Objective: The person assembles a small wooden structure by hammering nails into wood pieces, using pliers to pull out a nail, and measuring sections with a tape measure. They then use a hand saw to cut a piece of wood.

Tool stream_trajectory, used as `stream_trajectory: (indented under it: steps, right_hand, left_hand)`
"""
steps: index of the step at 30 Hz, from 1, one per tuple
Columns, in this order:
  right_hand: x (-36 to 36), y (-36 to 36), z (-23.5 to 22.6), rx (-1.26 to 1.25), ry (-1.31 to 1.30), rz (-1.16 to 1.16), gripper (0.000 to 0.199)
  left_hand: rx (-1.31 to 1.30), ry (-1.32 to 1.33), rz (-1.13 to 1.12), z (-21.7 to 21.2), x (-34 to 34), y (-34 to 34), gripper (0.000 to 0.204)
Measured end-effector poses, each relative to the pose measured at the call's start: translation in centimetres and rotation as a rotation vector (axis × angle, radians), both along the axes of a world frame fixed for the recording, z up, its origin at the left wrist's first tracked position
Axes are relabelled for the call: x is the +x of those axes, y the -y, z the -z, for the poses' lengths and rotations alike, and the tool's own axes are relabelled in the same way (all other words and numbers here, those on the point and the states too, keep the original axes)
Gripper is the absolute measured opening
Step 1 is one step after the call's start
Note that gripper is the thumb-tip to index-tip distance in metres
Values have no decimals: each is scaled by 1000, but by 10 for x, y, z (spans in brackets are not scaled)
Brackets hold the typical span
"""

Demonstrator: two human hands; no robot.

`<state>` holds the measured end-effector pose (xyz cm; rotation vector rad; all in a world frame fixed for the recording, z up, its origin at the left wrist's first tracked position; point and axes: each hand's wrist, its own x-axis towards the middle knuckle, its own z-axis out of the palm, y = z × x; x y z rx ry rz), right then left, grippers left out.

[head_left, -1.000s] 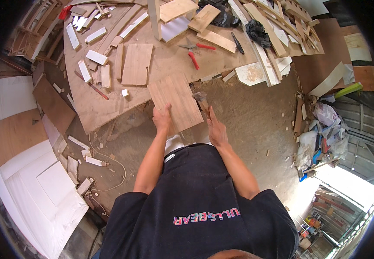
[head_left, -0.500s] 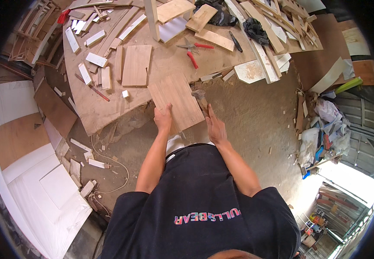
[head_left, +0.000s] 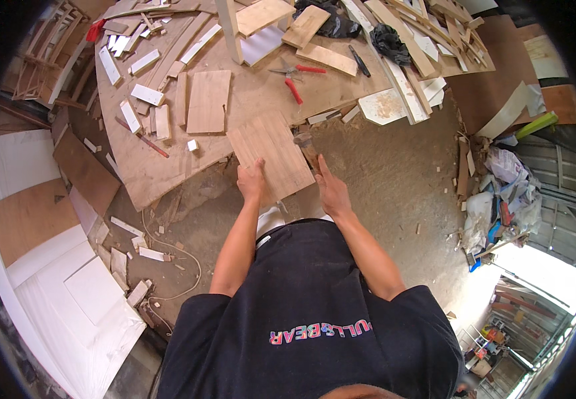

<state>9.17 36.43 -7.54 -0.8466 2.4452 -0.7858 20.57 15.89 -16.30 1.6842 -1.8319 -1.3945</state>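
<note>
Hands are apart: the left hand is clamped on a wooden board at the near edge of the tabletop, the right hand on a wooden-handled tool beside the board. A white block sits by that edge; farther back lie red-handled pliers and, toward the right edge, bunched black plastic.

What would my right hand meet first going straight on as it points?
Apparently the hammer-like tool your right hand holds; past it, perhaps the wooden board or worktable; depth is unclear.
</note>
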Motion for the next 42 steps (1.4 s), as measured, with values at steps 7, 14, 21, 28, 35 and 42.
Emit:
stream_trajectory:
  steps: [7, 14, 21, 28, 35, 42]
  right_hand:
    - [1, -4, -15, -21, 14, 44, 59]
    - [-3, -41, -23, 90, 65, 11, 57]
    - [20, -67, -1, -147, -128, 14, 59]
    - [24, -78, 10, -61, -169, -27, 59]
    - [20, -72, 2, -32, -169, -83, 60]
    - [24, -58, -16, 15, -229, -135, 60]
  left_hand:
    - [-33, 17, 6, 1, -3, -3, 60]
    - [-10, 4, -30, 2, -7, -5, 57]
    - [-13, -16, -36, -6, -7, -6, 57]
    - [-41, -3, -20, -6, -7, -5, 60]
    - [-53, 35, 2, -7, -10, -6, 61]
    - [-84, 35, -2, -7, -9, -7, 59]
